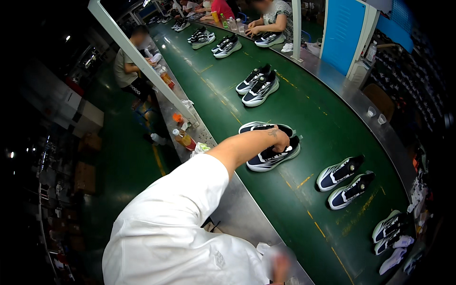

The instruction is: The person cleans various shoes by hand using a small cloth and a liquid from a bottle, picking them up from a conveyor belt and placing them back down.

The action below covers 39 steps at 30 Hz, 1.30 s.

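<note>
My left hand [282, 140], at the end of a bare forearm out of a white sleeve, reaches over a pair of navy, black and white sneakers on the green belt. Its fingers curl down at the collar of the nearer sneaker [266, 163], and a small white spot shows by the fingertips. Behind it lies the other sneaker [254, 126], partly covered by my forearm. Low in the picture, close to my body, my right hand [279, 267] is blurred; its fingers cannot be made out. A bit of white material [262, 247] shows beside it.
More sneaker pairs stand along the green belt [304, 109], including one pair [351, 190] to the right and another [259, 88] farther off. A bottle [184, 139] and an orange-topped container [178, 118] stand on the metal ledge by a white post [142, 61]. Several people sit along the line.
</note>
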Motion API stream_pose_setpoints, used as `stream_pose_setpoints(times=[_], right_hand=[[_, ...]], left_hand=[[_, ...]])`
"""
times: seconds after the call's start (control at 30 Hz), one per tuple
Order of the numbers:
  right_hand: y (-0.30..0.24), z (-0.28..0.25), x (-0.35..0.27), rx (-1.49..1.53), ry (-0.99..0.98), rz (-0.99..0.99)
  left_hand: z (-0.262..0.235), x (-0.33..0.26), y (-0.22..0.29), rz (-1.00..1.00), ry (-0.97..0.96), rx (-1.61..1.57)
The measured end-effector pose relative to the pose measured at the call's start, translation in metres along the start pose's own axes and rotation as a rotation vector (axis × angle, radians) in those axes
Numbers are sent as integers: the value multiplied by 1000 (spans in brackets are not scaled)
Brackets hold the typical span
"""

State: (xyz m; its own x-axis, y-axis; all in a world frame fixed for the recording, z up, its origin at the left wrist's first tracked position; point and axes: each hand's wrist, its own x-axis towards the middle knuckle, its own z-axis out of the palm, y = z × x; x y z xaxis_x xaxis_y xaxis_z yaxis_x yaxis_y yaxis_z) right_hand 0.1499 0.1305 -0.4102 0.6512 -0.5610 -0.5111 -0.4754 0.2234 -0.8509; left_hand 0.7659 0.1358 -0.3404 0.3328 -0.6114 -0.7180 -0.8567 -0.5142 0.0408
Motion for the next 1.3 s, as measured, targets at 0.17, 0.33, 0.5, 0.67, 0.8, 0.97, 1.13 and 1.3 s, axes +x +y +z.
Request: stream_pose_setpoints(times=[0.17, 0.33, 0.5, 0.67, 0.8, 0.97, 1.13, 1.3], right_hand=[[0, 9, 2, 95, 8, 65], [51, -1, 17, 228, -57, 175], [60, 7, 26, 232, -32, 106], [19, 18, 12, -8, -46, -145], [66, 6, 29, -148, -201, -228], [91, 8, 40, -198, -184, -305], [81, 15, 39, -188, -163, -326], [53, 39, 29, 7, 7, -305]], left_hand=[[-20, -19, 27, -62, 126, 132], [22, -29, 1, 30, 207, 73], [17, -78, 16, 108, 197, -100], [55, -163, 47, 126, 159, -102], [118, -194, 85, 101, -25, -15], [201, -209, 110, 41, -88, 16], [210, -279, 123, -64, 634, 208], [259, -299, 129, -48, 714, -367]])
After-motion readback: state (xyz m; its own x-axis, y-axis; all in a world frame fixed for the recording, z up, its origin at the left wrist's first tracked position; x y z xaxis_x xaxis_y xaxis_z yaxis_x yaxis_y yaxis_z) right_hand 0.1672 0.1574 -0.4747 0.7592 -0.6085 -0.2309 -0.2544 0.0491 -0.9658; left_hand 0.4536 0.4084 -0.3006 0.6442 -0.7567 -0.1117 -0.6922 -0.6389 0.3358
